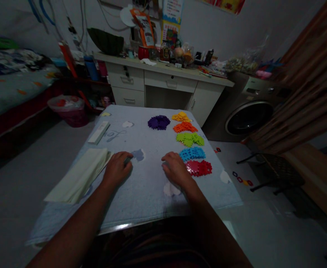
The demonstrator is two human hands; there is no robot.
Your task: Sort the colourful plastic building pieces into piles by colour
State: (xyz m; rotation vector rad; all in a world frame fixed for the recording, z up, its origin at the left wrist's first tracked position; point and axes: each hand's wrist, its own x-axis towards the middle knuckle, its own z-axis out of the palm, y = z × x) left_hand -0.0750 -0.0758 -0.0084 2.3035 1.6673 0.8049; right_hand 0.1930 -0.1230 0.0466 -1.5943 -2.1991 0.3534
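My left hand (118,170) rests on the blue-grey cloth, fingers loosely bent, with a gap between thumb and forefinger. I see nothing clearly held in it. Beside its fingertips is a grey printed patch (138,155) on the cloth. My right hand (177,169) lies palm down, thumb and fingers apart, holding nothing visible. Just right of it are a pile of red toothed plastic pieces (202,168) and a blue pile (192,153). Farther back are piles of lime green (190,139), orange (185,127) and yellow pieces (180,117). A purple pile (159,122) sits near the far edge.
A folded pale cloth (78,176) and a long white box (99,132) lie at the table's left. Beyond stands a cluttered white desk (169,80), with a washing machine (247,108) at right. A pink bin (70,111) and a black-legged stool (275,171) flank the table.
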